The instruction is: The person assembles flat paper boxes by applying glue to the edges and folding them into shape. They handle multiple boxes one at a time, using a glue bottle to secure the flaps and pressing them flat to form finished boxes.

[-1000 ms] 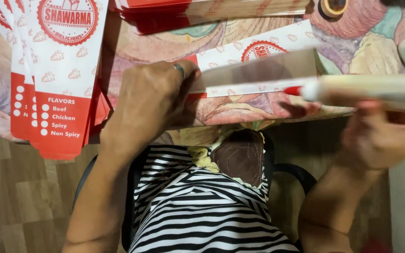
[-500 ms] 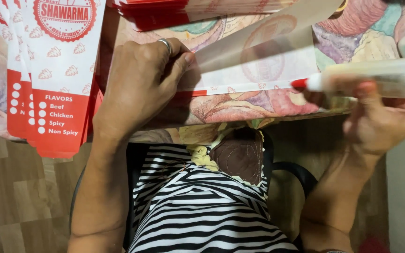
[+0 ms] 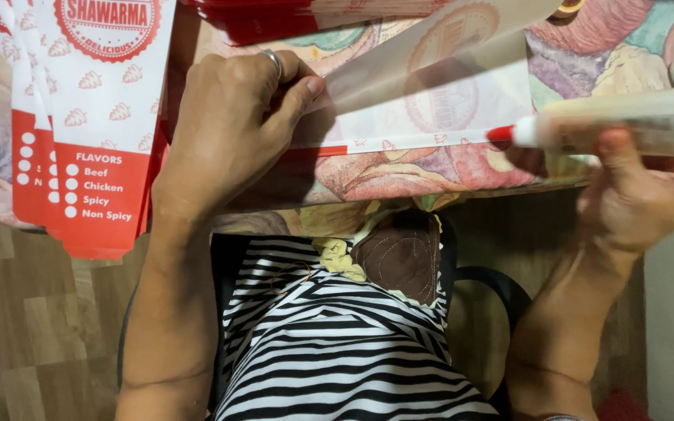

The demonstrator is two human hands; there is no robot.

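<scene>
Paper sleeve (image 3: 431, 101), white with red print, lies flat on the patterned counter (image 3: 399, 168): light, thin, easily creased, best pinned near its edge. Left hand (image 3: 232, 129) presses it there, fingers together. Right hand (image 3: 641, 195) grips a glue bottle (image 3: 626, 125), its red tip at the sleeve's lower edge.

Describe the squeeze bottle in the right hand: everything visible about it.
The squeeze bottle is whitish, translucent plastic with a red pointed nozzle, motion-blurred. It lies roughly horizontal above the table edge, nozzle pointing left, its tip at the edge of the white-and-red paper sleeve. The right hand grips its body from below; its far end runs out of frame.
</scene>
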